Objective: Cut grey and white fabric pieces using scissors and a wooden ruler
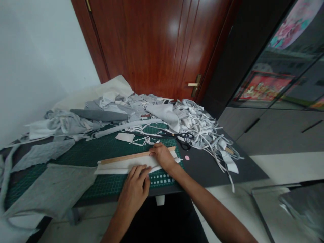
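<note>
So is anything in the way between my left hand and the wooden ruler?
Only the white fabric strip: your left hand rests on it, just below the wooden ruler. Your right hand already lies on the ruler.

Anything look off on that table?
A small pink scrap lies on the dark tabletop, just right of the green cutting mat. It's odd as the only pink among the grey and white fabric offcuts.
</note>
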A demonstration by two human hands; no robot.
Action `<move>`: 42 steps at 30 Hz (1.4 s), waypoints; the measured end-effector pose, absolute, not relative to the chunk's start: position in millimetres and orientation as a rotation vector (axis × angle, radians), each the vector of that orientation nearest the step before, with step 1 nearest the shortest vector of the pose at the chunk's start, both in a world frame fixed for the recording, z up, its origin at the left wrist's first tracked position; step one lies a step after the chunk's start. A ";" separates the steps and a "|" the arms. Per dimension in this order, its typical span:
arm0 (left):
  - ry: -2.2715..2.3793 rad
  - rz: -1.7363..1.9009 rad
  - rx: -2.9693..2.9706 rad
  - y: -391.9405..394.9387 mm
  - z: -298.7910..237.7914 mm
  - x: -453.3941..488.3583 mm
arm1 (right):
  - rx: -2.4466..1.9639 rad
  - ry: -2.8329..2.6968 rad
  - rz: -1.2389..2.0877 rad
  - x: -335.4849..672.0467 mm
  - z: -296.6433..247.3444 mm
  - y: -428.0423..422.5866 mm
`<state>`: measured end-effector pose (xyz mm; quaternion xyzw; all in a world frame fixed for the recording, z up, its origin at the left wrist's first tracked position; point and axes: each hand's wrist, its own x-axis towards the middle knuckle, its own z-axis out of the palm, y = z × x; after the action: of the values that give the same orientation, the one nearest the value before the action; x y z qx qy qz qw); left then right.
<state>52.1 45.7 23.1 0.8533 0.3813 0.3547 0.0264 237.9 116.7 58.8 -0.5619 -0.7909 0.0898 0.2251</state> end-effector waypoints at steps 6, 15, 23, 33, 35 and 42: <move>1.195 1.043 2.643 44.9 25.2 52.1 | -1.546 -2.160 0.224 236.7 55.9 122.7; 1.216 1.038 2.642 45.0 24.4 52.7 | -1.549 -2.155 0.195 234.9 51.1 133.9; 1.211 0.993 2.652 44.4 27.8 52.0 | -1.589 -2.127 0.205 231.8 50.3 137.1; 1.173 0.937 2.674 47.3 31.6 50.2 | -1.616 -2.093 0.182 228.1 52.7 132.6; 1.151 0.866 2.685 50.5 38.3 48.1 | -1.620 -2.085 0.178 227.7 53.0 131.5; 1.264 0.857 2.692 122.1 73.5 36.3 | -1.619 -2.077 0.183 228.1 52.9 131.3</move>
<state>36.3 122.1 73.5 0.8695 0.4084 0.2769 0.0232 228.1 131.3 52.9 -0.5942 -0.7621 0.0672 0.2482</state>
